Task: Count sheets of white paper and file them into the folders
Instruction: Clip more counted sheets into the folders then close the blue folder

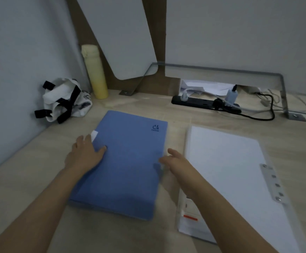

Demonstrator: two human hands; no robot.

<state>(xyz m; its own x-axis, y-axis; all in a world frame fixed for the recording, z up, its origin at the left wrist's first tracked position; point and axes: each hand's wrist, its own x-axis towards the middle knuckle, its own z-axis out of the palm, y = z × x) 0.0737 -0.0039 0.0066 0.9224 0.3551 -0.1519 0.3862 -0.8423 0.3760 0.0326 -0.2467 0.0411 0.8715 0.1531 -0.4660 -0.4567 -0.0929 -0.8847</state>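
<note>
A closed blue folder (125,161) lies flat on the desk in front of me, with a small white paper corner (94,134) sticking out at its left edge. My left hand (86,152) rests on the folder's left edge, fingers spread, thumb on the cover. My right hand (176,160) is at the folder's right edge, fingers apart and slightly blurred; whether it touches the cover I cannot tell. To the right lies a stack of white paper (228,170) in its opened wrapper, with a red label near its front corner.
A black power strip (203,104) with plugs and cables runs along the back right. A yellow bottle (95,72) stands at the back left beside a white bag with black straps (64,100). A metal strip with holes (274,185) lies right of the paper.
</note>
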